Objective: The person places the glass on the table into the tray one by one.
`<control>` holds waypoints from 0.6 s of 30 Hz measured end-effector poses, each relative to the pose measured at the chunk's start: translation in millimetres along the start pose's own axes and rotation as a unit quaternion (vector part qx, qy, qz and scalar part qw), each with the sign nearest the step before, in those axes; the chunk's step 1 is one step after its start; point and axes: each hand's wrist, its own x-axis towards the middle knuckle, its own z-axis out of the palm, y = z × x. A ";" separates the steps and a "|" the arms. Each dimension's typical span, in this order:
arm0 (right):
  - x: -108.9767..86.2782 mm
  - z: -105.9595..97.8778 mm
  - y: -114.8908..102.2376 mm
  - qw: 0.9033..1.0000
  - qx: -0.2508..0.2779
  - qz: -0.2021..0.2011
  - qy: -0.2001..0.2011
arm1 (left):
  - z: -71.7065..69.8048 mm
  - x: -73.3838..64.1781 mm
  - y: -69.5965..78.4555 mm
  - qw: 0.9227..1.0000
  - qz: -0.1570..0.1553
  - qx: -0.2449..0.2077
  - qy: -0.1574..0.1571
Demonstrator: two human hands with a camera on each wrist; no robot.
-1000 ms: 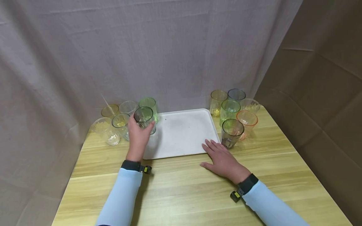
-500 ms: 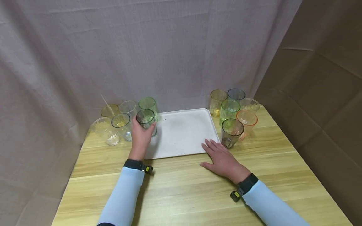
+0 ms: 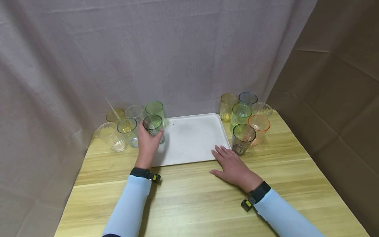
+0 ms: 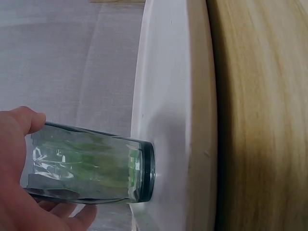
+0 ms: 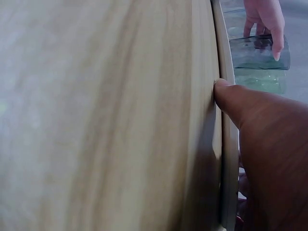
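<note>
My left hand (image 3: 146,144) grips a grey-tinted drinking glass (image 3: 152,123) by its upper part, thumb on one side and fingers on the other. The glass is upright at the left end of the white tray (image 3: 189,141). In the left wrist view the base of the glass (image 4: 96,166) is right at the tray's surface, with a shadow beside it. My right hand (image 3: 234,168) lies flat with spread fingers at the tray's front right corner, its fingertips over the rim. In the right wrist view the thumb (image 5: 240,101) rests near the tray's edge.
Several glasses stand left of the tray, among them a green one (image 3: 154,108), a blue-rimmed one (image 3: 127,130) and a clear one (image 3: 116,143). Right of it are more, including a dark one (image 3: 242,140) beside my right hand and an orange-rimmed one (image 3: 259,126). A grey curtain (image 3: 189,59) hangs behind.
My left hand has shifted slightly right and toward me with the grey glass, then stayed there over the last half second. The right hand has not moved.
</note>
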 end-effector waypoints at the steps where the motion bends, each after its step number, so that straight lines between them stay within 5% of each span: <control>1: 0.0 0.0 0.0 1.000 0.001 0.000 0.000 | 0.1 0.0 -0.6 1.000 0.001 -0.001 0.000; 11: -0.2 0.1 0.8 1.000 0.000 0.000 0.004 | -7.0 -13.2 0.3 0.999 0.003 -0.033 -0.013; 18: 0.0 -0.4 0.4 1.000 0.003 0.002 0.001 | -39.4 -38.8 -3.3 1.000 -0.008 -0.022 -0.015</control>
